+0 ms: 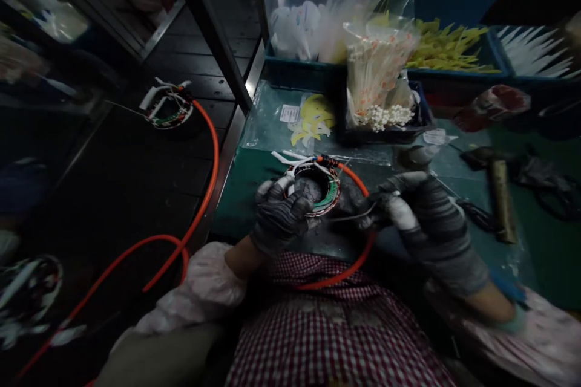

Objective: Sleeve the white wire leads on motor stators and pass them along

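A ring-shaped motor stator (333,193), with copper windings and green insulation, stands on the bench in front of me. My left hand (282,211), in a grey striped glove, grips its left rim with fingers curled. White sleeved leads and a thick orange cable (354,176) leave its top; the cable loops down over my lap. My right hand (420,214), gloved too, is closed to the right of the stator. From its fingers a thin grey cord (351,217) runs left toward the stator's lower edge. Where the cord meets the windings is hard to make out.
Behind the stator lie yellow insulation pieces (316,115) on plastic and a dark box (385,133) of white sleeves. Blue bins (299,72) line the back. Tools with a wooden handle (502,202) lie right. Another stator (167,110) with orange cable sits left, beyond a metal post (218,30).
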The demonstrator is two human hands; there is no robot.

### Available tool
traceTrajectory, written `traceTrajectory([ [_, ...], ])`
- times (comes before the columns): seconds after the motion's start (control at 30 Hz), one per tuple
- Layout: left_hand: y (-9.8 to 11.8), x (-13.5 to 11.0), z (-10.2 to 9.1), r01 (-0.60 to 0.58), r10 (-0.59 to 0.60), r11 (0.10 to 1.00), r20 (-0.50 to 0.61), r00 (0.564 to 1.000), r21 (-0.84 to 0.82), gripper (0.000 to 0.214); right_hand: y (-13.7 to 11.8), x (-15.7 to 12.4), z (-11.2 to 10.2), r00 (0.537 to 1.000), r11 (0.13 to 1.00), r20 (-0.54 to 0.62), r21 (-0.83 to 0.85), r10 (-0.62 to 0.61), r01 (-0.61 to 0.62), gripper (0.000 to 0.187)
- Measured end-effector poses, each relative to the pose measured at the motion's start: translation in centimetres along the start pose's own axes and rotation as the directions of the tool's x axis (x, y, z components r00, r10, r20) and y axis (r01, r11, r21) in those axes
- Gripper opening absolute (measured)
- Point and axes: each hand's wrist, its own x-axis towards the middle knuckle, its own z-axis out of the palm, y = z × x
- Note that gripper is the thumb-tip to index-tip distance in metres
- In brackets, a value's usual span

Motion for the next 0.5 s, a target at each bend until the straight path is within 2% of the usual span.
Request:
traceTrajectory([
  [0.1,-0.4,0.0,0.1,-0.013,0.013,1.000,0.006,1.000,0.009,0.013,1.0,-2.2,1.6,0.983,0.996,-0.179,-0.076,0.036,-0.051,0.020],
  [0.17,-0.4,-0.1,0.1,-0.005,0.004,1.000,0.041,0.999,0.012,0.019,1.1,-3.6,2.0,0.974,0.993,-0.202,-0.030,0.103,-0.111,0.019],
  [0.23,-0.4,-0.2,0.1,0.008,-0.008,1.000,0.066,0.998,0.007,0.027,0.8,-5.1,2.0,0.978,0.988,-0.136,0.042,0.156,-0.151,0.016],
  [0.37,-0.3,-0.2,0.0,0.005,-0.002,0.999,0.082,0.997,-0.037,0.031,-0.1,-7.3,1.8,0.988,0.951,0.061,0.267,0.145,-0.156,0.004],
  [0.43,-0.3,-0.2,-0.1,0.001,0.001,1.000,0.098,0.995,-0.021,0.030,-0.4,-7.6,1.7,0.966,0.903,0.193,0.361,0.172,-0.233,0.014],
  [0.5,-0.3,-0.1,-0.1,0.018,-0.017,1.000,0.122,0.992,-0.001,0.032,-0.2,-7.7,1.5,0.923,0.871,0.324,0.367,0.208,-0.325,0.023],
])
